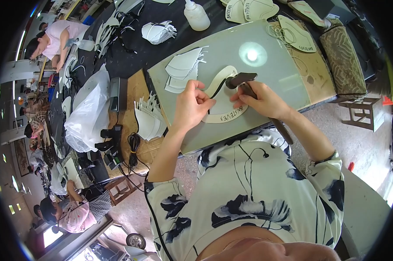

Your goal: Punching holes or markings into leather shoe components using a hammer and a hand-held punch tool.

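Note:
A cream, curved shoe-upper piece (224, 117) with dark lettering lies on the smooth grey-green board (257, 35) before me. A narrow black strip (217, 89) runs along part of its inner edge. My left hand (190, 106) is at the piece's left side, thumb and fingertips pinched together by the strip; they hide what is between them. In my right hand (264, 102) is a hammer (241, 79), its dark head over the piece's upper end and its handle slanting down past my wrist. Some fingertips of that hand rest near the piece's lettered end.
White cut pieces (183, 65) lie on the board's upper left; more (149, 119) sit left of it. Beyond stands a white squeeze bottle (197, 16). Lettered pieces (297, 35) and looped cord are at right. A plastic bag (90, 113) and coiled cable (133, 148) lie left; co-workers sit farther off.

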A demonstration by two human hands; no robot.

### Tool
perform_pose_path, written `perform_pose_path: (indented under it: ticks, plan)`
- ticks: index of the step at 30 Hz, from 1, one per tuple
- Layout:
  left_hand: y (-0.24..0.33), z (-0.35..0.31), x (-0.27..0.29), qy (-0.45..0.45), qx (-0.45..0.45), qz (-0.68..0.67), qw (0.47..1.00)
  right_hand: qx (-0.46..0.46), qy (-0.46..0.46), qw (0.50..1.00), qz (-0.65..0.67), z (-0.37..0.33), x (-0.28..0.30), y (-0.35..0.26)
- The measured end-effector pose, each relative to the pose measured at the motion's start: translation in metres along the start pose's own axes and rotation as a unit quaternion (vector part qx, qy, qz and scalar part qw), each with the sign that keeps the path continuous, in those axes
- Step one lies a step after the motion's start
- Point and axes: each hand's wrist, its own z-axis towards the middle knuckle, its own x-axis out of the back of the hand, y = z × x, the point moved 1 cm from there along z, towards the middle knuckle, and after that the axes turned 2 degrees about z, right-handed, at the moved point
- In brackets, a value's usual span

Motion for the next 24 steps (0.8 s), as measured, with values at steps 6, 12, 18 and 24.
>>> perform_pose_path:
  ticks: [6,12,18,24]
  plan:
    - [0.009,-0.002,0.001,-0.026,-0.017,0.033,0.999,-0.025,0.002,0.999,-0.019,-0.003,-0.003,-0.011]
    - [0.007,-0.003,-0.003,-0.023,-0.086,0.105,0.991,-0.06,0.018,0.998,-0.03,0.003,0.014,-0.039]
    - [0.011,-0.003,0.001,-0.033,-0.066,0.081,0.994,0.146,0.09,0.904,-0.393,0.001,0.033,-0.056]
    - [0.015,-0.002,0.001,-0.064,-0.042,0.103,0.992,0.045,0.026,0.839,-0.542,0.004,0.032,-0.057]
